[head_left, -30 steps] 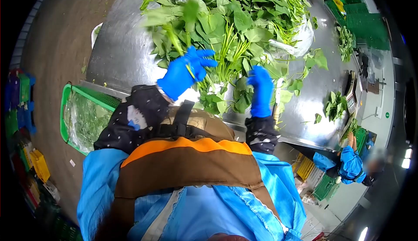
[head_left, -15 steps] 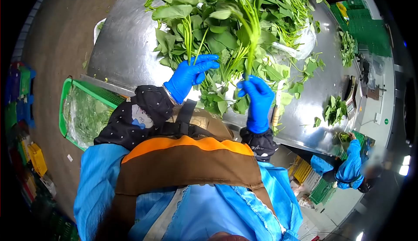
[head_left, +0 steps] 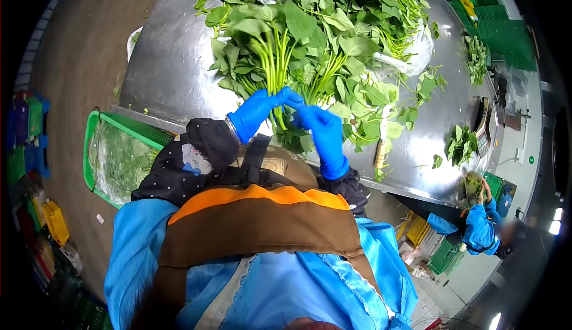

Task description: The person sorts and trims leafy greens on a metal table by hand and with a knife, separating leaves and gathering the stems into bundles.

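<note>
Blue-gloved left hand (head_left: 259,112) is gripping a leafy bunch (head_left: 276,62) by its stems, above the metal table (head_left: 158,70).
From where I stand, the right hand (head_left: 323,133) is curled just beside the left fingertips; whether it holds something, I cannot tell. For good work, I think the grip should be firm but gentle, low on the stems, with cut ends level and leaves uncrushed.

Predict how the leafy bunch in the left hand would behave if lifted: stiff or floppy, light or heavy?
The leafy bunch would probably stay stiff along its stems, which stand nearly straight above the left hand. Its broad, thin leaves would likely flop and could tear. It is probably light for its size, being slender stems and leaves.
</note>
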Demonstrator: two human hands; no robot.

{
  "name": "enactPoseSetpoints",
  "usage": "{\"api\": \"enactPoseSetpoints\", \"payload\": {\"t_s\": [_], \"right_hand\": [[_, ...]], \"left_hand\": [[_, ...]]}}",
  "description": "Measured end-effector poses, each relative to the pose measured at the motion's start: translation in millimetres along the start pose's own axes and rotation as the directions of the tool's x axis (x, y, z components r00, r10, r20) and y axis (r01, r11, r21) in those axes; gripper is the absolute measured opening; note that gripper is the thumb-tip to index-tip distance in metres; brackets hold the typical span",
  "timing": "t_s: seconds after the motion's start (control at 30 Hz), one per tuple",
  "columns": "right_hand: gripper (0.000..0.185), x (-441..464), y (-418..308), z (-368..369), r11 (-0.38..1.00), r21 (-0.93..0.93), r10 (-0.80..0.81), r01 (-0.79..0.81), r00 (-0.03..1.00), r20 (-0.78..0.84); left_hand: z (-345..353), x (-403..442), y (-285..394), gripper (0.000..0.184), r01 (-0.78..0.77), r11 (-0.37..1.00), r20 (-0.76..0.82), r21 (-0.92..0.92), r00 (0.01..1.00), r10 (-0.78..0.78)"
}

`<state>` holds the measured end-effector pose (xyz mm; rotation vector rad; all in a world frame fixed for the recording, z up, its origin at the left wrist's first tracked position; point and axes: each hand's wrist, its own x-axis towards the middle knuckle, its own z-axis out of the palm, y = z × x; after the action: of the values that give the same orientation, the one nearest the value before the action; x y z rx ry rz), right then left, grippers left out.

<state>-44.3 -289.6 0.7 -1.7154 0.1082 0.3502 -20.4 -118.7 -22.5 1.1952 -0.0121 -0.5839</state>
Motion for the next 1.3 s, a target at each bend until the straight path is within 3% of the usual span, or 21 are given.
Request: {"api": "enactPoseSetpoints", "payload": {"t_s": [0.03, 0.1, 0.17, 0.23, 0.3, 0.33, 0.43, 0.47, 0.5, 0.57, 0.63, 0.7, 0.77, 0.87, 0.97, 1.03, 1.1, 1.13, 1.23, 1.27, 1.3], "right_hand": [[0.022, 5, -4, -4, 0.982, 0.191, 0.022, -0.011, 0.998, -0.059], [0.020, 17, -4, -16, 0.967, 0.255, 0.053, 0.003, 0.976, -0.212], [0.021, 29, 14, -35, 0.990, 0.131, -0.010, 0.058, 0.940, -0.340], [0.023, 37, 37, -42, 0.970, -0.243, -0.061, -0.029, 0.932, -0.358], [0.026, 44, 53, -35, 0.810, -0.581, -0.108, -0.080, 0.954, -0.281], [0.029, 46, 59, -30, 0.754, -0.639, -0.059, -0.152, 0.953, -0.297], [0.028, 46, 73, -37, 0.901, -0.428, -0.069, -0.069, 0.951, -0.300], [0.023, 37, 49, -38, 0.975, -0.193, 0.054, -0.113, 0.956, -0.290], [0.020, 33, 41, -44, 0.984, -0.178, -0.049, 0.000, 0.961, -0.273], [0.019, 24, 20, -51, 1.000, 0.013, -0.018, 0.023, 0.956, -0.294], [0.018, 12, -5, -54, 0.983, 0.153, -0.030, 0.098, 0.918, -0.395], [0.018, 6, -12, -48, 0.983, 0.100, -0.104, 0.156, 0.912, -0.396], [0.016, 8, -2, -44, 0.986, 0.116, -0.084, 0.122, 0.953, -0.291], [0.015, -1, 2, -40, 0.989, 0.116, -0.060, 0.092, 0.966, -0.251], [0.013, -8, 7, -35, 0.983, 0.160, -0.052, 0.088, 0.975, -0.218], [0.013, -9, 15, -31, 0.989, 0.113, -0.072, 0.099, 0.972, -0.224], [0.013, -11, 20, -27, 0.987, -0.025, -0.160, 0.158, 0.961, -0.225], [0.009, -15, 11, -27, 0.958, -0.188, -0.238, 0.215, 0.965, -0.107], [0.007, -52, -37, -32, 0.916, 0.400, -0.123, 0.018, 0.964, 0.238], [0.003, -55, -28, -39, 0.865, 0.458, -0.259, 0.207, 0.964, 0.054], [0.013, -49, -15, -50, 0.680, 0.629, -0.351, 0.378, 0.920, -0.173]], "left_hand": [[-1, 0, -2, 0.037, 0.020, 0.995, 0.006, -0.100, 1.000, -0.019], [-4, -1, -5, 0.036, 0.060, 0.954, 0.029, -0.295, 0.998, -0.054], [0, -4, 0, 0.036, 0.150, 0.896, -0.038, -0.418, 0.983, -0.182], [-7, -2, -4, 0.036, 0.155, 0.885, 0.073, -0.439, 0.988, -0.137], [-11, -6, -3, 0.034, 0.285, 0.839, 0.182, -0.463, 0.957, -0.225], [-10, -6, -1, 0.034, 0.348, 0.812, 0.238, -0.469, 0.935, -0.263], [0, -14, 15, 0.035, 0.055, 0.932, -0.025, -0.358, 0.997, -0.068], [6, -17, 36, 0.034, -0.048, 0.922, -0.118, -0.384, 0.993, 0.003], [2, -16, 43, 0.034, -0.188, 0.836, -0.151, -0.515, 0.980, 0.128], [-10, -8, 51, 0.043, -0.268, 0.797, -0.147, -0.542, 0.963, 0.224], [-8, 1, 44, 0.044, -0.183, 0.812, -0.143, -0.553, 0.982, 0.124], [7, 5, 31, 0.046, -0.038, 0.878, -0.087, -0.477, 0.996, -0.004], [21, 11, 19, 0.044, 0.080, 0.928, 0.007, -0.363, 0.997, -0.083], [28, 31, 1, 0.039, 0.184, 0.894, 0.008, -0.408, 0.980, -0.198], [28, 46, -10, 0.035, 0.345, 0.831, 0.149, -0.437, 0.938, -0.312], [41, 41, 1, 0.026, 0.382, 0.840, 0.103, -0.385, 0.923, -0.372], [44, 39, -8, 0.022, 0.220, 0.937, 0.120, -0.270, 0.974, -0.194], [41, 42, -13, 0.022, 0.178, 0.980, 0.000, -0.086, 0.984, -0.179], [22, 50, -13, 0.024, 0.136, 0.963, -0.062, -0.233, 0.986, -0.154], [26, 36, 12, 0.024, 0.137, 0.931, -0.024, -0.338, 0.988, -0.154], [19, 38, 6, 0.024, 0.137, 0.881, 0.023, -0.452, 0.990, -0.142]]}}
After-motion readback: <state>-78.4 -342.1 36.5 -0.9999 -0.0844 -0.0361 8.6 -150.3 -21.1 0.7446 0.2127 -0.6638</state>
